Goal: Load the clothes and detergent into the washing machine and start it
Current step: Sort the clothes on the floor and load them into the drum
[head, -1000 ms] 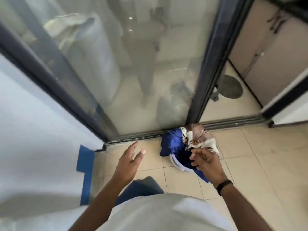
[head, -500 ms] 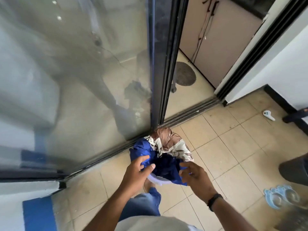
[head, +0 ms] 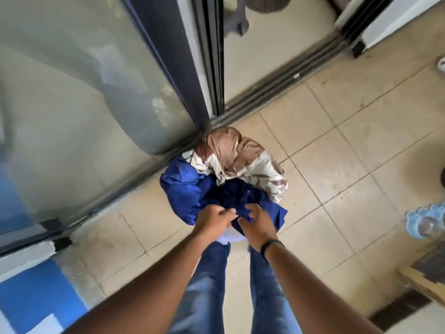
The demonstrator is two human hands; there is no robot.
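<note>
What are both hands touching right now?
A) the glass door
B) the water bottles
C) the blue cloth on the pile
C, since the left hand and the right hand both reach into the blue cloth on the near side of the pile, with fingers curled at its folds.

The floor [head: 337, 165] was laid in beige square tiles with dark grout lines, scuffed and dusty in places. A glass door [head: 84, 92] with a dark frame [head: 183, 68] filled the upper left of the frame, its pane hazy with pale reflections. A metal track [head: 277, 85] ran from the frame's foot toward the upper right. Beyond it lay more beige floor and a round dark mat [head: 267, 3] at the top edge. A white wall [head: 397, 18] with a dark skirting stood at the upper right. Blue tape [head: 36, 300] showed at the lower left. Daylight was soft and even.
</note>
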